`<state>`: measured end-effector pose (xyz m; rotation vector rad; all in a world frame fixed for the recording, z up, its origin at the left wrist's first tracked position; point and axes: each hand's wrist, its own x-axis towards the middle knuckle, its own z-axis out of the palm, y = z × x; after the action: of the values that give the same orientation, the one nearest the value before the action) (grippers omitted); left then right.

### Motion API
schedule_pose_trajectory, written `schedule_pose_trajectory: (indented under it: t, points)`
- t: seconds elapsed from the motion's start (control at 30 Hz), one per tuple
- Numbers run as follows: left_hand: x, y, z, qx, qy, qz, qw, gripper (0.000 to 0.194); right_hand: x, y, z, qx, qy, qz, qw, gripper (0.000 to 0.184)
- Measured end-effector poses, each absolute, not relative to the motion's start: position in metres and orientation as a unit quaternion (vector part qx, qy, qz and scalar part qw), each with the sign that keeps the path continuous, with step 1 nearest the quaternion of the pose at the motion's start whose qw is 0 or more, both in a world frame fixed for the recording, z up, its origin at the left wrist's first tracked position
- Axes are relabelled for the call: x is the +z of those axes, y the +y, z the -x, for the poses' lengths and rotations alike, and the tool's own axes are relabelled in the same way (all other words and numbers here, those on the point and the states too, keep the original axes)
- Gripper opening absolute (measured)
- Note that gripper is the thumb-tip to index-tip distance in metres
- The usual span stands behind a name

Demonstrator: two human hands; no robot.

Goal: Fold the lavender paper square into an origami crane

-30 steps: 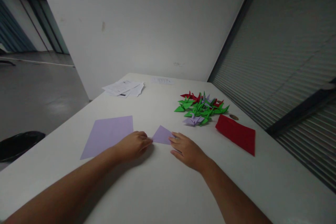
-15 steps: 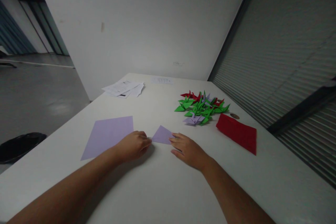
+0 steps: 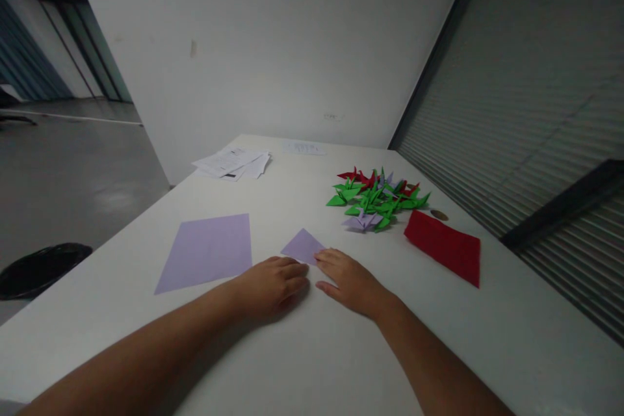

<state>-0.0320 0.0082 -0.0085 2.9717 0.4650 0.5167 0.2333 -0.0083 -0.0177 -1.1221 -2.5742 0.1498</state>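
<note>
While both forearms reach in from the near edge of the white table (image 3: 273, 357), the left hand (image 3: 275, 286) rests low with its fingers bent and held close together, their tips at the near edge of a small folded purple paper (image 3: 301, 245); whether they pinch that edge or only lie against it, I cannot tell. The right hand (image 3: 348, 279) lies palm down, its fingers a little spread and their tips on the right corner of the folded paper, its thumb standing apart on the tabletop. The folded paper lies flat just beyond the two hands, one corner pointing away toward the wall. Left of it, beyond the left forearm, is a larger flat purple sheet (image 3: 209, 250), and off the table's left side stands a black bin (image 3: 73, 257). On the right lies a red paper (image 3: 441, 244), with a small brown disc (image 3: 439, 214) just past it. Farther on, a heap of folded paper birds (image 3: 377, 198), green, red and purple, sits right of centre. Loose white papers (image 3: 231, 164) overlap near the far left edge, and a printed sheet (image 3: 303, 148) lies close to the pale wall (image 3: 268, 52). Grey blinds (image 3: 517, 91) run along the right side.
</note>
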Motion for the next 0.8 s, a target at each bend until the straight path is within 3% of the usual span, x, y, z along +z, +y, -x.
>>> schedule_pose_trajectory:
  t: [0.17,0.5,0.8]
  points:
    - [-0.008,0.01,0.034,0.146,0.185,-0.971,0.03,0.041,-0.016,-0.01,-0.232,0.063,-0.907,0.38,0.173,0.046]
    - [-0.007,0.017,0.037,0.127,0.215,-0.967,0.047,0.046,-0.004,-0.02,-0.224,0.102,-0.914,0.353,0.174,0.047]
    - [-0.013,0.018,0.041,0.136,0.191,-0.969,0.08,0.042,-0.01,-0.012,-0.23,0.076,-0.875,0.379,0.291,0.038]
